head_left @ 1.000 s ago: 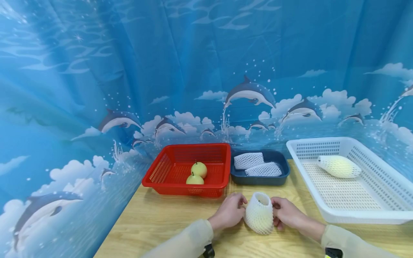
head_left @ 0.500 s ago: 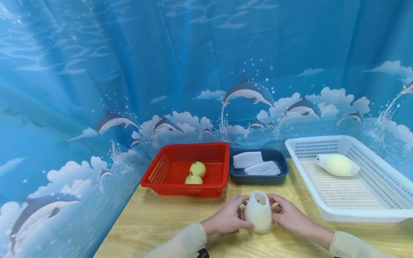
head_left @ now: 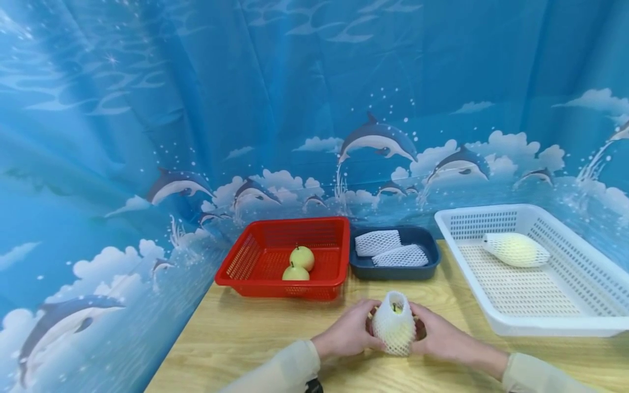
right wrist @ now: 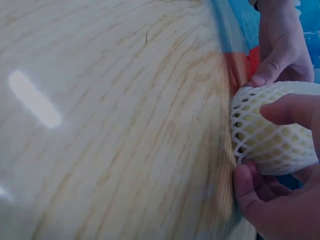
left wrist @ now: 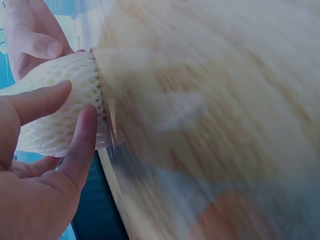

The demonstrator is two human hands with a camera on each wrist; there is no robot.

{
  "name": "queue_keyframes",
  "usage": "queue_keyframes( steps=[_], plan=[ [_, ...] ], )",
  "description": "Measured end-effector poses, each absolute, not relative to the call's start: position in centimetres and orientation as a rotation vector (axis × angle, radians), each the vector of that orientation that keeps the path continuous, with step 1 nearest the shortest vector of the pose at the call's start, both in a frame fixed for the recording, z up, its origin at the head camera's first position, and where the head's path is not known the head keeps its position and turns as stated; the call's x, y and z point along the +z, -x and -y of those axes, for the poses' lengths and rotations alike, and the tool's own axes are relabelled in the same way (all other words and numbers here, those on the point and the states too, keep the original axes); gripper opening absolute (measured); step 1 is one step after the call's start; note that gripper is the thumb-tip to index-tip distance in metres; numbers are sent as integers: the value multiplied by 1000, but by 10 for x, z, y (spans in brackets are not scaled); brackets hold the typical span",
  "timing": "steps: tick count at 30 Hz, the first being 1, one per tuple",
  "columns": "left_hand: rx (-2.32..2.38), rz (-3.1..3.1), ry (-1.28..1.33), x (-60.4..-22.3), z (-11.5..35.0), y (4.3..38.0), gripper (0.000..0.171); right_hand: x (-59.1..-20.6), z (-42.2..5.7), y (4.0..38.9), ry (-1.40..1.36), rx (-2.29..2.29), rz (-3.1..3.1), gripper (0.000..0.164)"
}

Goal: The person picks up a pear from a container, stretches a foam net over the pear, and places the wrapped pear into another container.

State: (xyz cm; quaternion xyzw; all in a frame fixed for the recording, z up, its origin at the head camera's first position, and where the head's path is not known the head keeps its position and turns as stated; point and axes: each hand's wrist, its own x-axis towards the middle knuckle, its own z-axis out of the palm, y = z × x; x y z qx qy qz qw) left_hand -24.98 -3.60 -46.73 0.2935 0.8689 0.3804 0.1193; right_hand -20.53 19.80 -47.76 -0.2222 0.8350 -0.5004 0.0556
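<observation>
A pale yellow fruit [head_left: 397, 310] is wrapped in a white foam net [head_left: 395, 337] and stood upright on the wooden table [head_left: 236, 333], just in front of the dark blue tray [head_left: 393, 273]. Through the net's upper opening, the fruit's short stem can be seen. The wrapped fruit is held between two hands: its left side is gripped by the left hand [head_left: 350, 329], its right side by the right hand [head_left: 436, 333]. Fingers and thumb of each hand are curled against the net, touching it around the sides, below the rim of the opening. In both wrist views, thumbs are seen laid on the mesh, with the base of the net against the table.

Inside the dark blue tray, two flat foam nets [head_left: 400, 256] are laid, one partly in front of the other. Just left of the tray is set a red basket [head_left: 262, 288], in which two bare fruits [head_left: 303, 257] are seen touching. Right of the tray is placed a white basket [head_left: 555, 325], holding one netted fruit [head_left: 518, 250]. Behind the tray is hung a blue curtain [head_left: 295, 82] printed with dolphins.
</observation>
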Motion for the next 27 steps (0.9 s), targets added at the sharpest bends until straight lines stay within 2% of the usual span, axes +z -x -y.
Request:
queue_keyframes(
  steps=[12, 27],
  plan=[
    [968, -2644, -876, -467, 27, 248, 70, -482, -194, 209, 682, -1424, -2609, 103],
    [1326, -2475, -871, -464, 29, 243, 76, -469, -187, 201, 577, -1659, -2596, 87]
  ],
)
